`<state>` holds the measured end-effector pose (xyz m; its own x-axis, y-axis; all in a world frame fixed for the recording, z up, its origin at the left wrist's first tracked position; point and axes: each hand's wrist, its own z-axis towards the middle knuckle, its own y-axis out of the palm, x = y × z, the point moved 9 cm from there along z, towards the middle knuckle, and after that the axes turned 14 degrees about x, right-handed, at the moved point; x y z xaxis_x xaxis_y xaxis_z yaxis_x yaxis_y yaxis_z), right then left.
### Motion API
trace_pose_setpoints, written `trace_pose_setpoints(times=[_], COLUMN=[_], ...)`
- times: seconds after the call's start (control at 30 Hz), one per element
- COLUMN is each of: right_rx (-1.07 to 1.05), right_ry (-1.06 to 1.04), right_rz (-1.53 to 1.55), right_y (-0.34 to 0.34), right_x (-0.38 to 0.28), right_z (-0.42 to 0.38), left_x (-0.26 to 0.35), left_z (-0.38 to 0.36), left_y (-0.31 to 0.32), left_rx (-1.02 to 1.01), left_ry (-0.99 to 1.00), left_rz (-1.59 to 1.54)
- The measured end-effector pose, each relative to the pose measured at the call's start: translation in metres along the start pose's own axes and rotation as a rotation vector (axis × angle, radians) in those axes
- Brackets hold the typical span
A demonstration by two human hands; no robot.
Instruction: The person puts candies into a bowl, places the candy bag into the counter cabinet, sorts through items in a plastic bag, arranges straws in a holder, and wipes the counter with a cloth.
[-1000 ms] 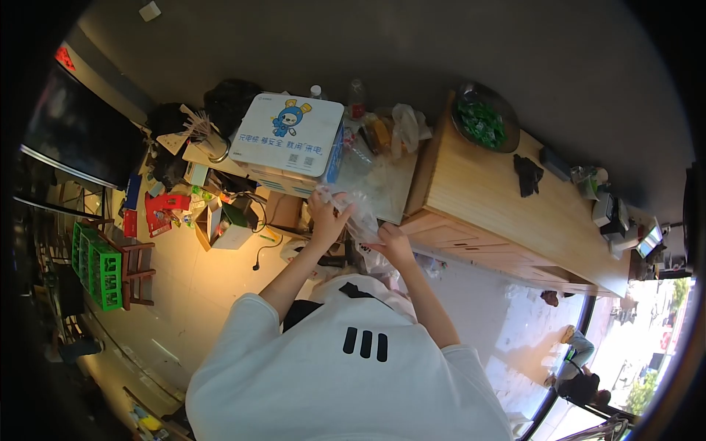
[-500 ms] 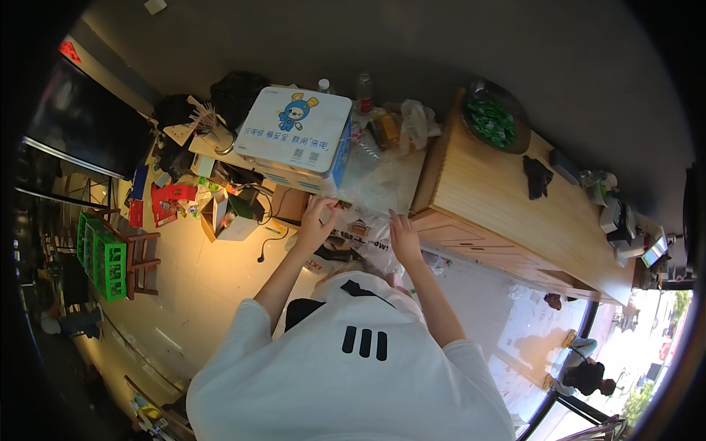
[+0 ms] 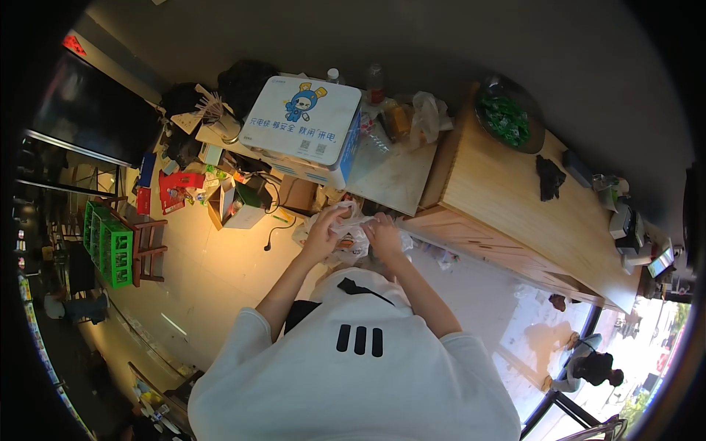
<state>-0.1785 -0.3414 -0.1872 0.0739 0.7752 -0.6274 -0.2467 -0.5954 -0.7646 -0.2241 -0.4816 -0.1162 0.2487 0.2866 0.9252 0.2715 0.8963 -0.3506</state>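
Cluttered shop floor fills the view, with pale tiles lit warm yellow on the left and a long wooden surface running off to the far right. On that surface sit a dark bowl of green sweets at the far end and a black glove a little nearer. Left of it a lower grey surface carries a white and blue box with a cartoon mascot, two clear bottles behind it and a crumpled white bag. Below the box lie an open cardboard carton, a red tool and a black cable on the floor, and a green crate rests on a wooden stool at the far left. A person in a white shirt stands close to the grey surface's near edge with both arms raised in front of the chest. The left hand and the right hand are close together, each with fingers closed on a thin clear plastic bag bunched between them, just below the surface's edge and above the floor. What is inside the bag I cannot make out. Through the window at the near right, another person sits outside.
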Motion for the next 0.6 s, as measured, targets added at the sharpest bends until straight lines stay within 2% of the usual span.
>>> trace_pose_setpoints(times=[0.07, 0.13, 0.17, 0.2, 0.23, 0.27, 0.33, 0.4, 0.47, 0.53, 0.57, 0.6], right_rx=[0.105, 0.143, 0.19, 0.239, 0.291, 0.291, 0.032, 0.011, -0.279, -0.306, -0.339, -0.336], right_ry=[-0.064, -0.041, -0.051, -0.063, -0.189, -0.188, -0.266, -0.203, -0.032, 0.01, 0.048, 0.052], right_rz=[-0.217, -0.18, -0.064, 0.051, 0.143, 0.141, 0.324, 0.287, 0.084, -0.035, -0.15, -0.154], right_y=[-0.014, -0.008, -0.007, -0.008, -0.015, -0.011, 0.025, 0.031, 0.045, 0.029, 0.023, 0.022], right_x=[-0.007, -0.01, -0.015, -0.022, -0.039, -0.038, -0.039, -0.031, -0.011, 0.003, 0.014, 0.023], right_z=[0.003, 0.004, 0.003, 0.005, 0.005, 0.006, 0.003, -0.001, -0.007, -0.009, -0.012, -0.014], left_x=[0.003, 0.016, 0.015, 0.01, 0.004, 0.0, -0.01, 0.002, 0.02, 0.03, 0.031, 0.03], left_z=[-0.002, -0.002, -0.003, -0.003, -0.003, -0.004, -0.006, -0.001, 0.005, 0.017, 0.022, 0.024], left_y=[-0.004, -0.004, -0.003, 0.0, 0.003, 0.006, 0.019, 0.02, 0.013, -0.006, -0.011, -0.01], left_rx=[0.016, 0.003, 0.005, -0.019, -0.043, -0.044, -0.141, -0.124, -0.107, -0.01, 0.028, 0.024], left_ry=[0.015, 0.04, 0.04, -0.032, -0.103, -0.104, -0.229, -0.181, -0.135, -0.02, 0.065, 0.067], left_rz=[0.0, -0.155, -0.153, -0.265, -0.379, -0.381, -0.486, -0.448, -0.411, -0.073, -0.057, -0.061])
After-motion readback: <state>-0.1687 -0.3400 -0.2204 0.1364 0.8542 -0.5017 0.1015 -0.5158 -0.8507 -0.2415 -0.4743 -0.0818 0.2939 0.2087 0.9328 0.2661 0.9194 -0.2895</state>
